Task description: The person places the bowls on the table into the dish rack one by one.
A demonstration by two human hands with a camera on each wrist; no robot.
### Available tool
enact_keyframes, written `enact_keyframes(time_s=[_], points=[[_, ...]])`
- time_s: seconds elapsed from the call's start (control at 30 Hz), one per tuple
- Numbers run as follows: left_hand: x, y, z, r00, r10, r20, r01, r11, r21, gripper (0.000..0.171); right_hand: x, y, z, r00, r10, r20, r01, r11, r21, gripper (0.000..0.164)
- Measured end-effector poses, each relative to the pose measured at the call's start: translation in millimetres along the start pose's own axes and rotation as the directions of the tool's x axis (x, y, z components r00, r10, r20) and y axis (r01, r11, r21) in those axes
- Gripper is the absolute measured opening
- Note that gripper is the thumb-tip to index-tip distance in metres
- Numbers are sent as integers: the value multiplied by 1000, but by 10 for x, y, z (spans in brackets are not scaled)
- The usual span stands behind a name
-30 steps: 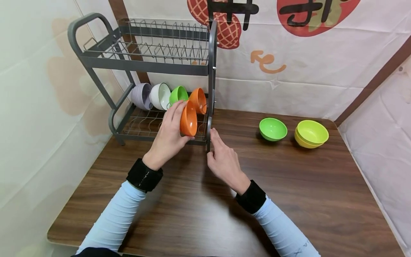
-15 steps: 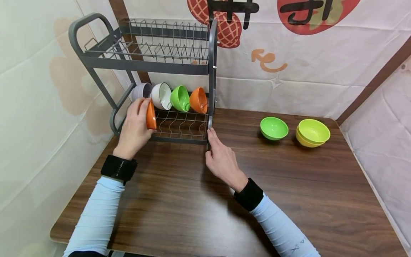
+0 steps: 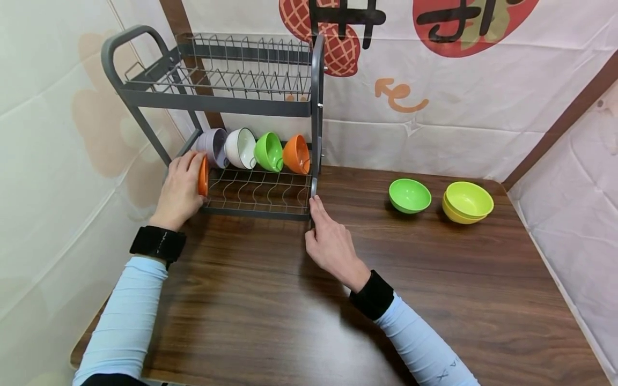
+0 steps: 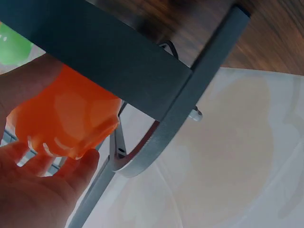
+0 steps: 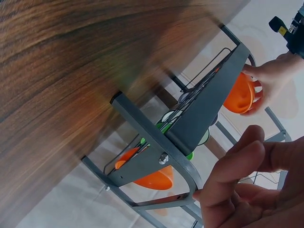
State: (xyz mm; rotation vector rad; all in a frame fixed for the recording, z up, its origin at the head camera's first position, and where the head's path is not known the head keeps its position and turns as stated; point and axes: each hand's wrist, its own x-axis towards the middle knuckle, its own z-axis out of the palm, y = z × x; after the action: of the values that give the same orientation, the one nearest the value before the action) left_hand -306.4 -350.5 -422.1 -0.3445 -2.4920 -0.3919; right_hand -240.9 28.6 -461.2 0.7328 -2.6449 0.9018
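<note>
My left hand grips the near orange bowl at the left end of the dish rack; probably light, stiff, slick, best pinched across its rim. Right hand touches the rack, fingers straight.

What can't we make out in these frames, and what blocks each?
Head view: most of the held orange bowl, behind the left hand.
Left wrist view: part of that bowl, behind the grey rack rail.
Left wrist view: much of a green bowl, cut off by the left edge.
Head view: the inside of the lower yellow bowl, covered by the upper bowl.
</note>
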Motion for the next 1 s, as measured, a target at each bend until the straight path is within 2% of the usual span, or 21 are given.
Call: enact_keyframes(time_s=[0.13, 0.3, 0.4, 0.67, 0.77, 0.83, 1.0], points=[[-6, -52, 32, 1000, -5, 12, 5, 999, 38, 101, -9, -4, 11, 1000, -1, 0, 1, 1000, 4, 68], [-13, -87, 40, 994, -70, 86, 66, 997, 48, 108, -3, -5, 12, 1000, -2, 1, 2, 1000, 15, 68], [-16, -86, 28, 991, -85, 103, 80, 996, 47, 111, 1, -7, 5, 1000, 2, 1, -2, 1000, 20, 68], [-21, -72, 1, 998, -4, 55, 2, 999, 42, 103, 17, -11, 4, 1000, 3, -11, -3, 1000, 13, 67], [-20, -76, -7, 999, 4, 45, -6, 999, 47, 103, 20, -12, 6, 1000, 4, -7, -4, 1000, 5, 67], [-31, -69, -12, 999, -16, 50, 13, 998, 65, 103, 18, -18, 5, 1000, 6, -2, -6, 1000, 0, 67], [-56, -47, -23, 990, -116, 78, 106, 987, 122, 106, 17, -19, 8, 1000, 9, 2, -9, 1000, -9, 67]])
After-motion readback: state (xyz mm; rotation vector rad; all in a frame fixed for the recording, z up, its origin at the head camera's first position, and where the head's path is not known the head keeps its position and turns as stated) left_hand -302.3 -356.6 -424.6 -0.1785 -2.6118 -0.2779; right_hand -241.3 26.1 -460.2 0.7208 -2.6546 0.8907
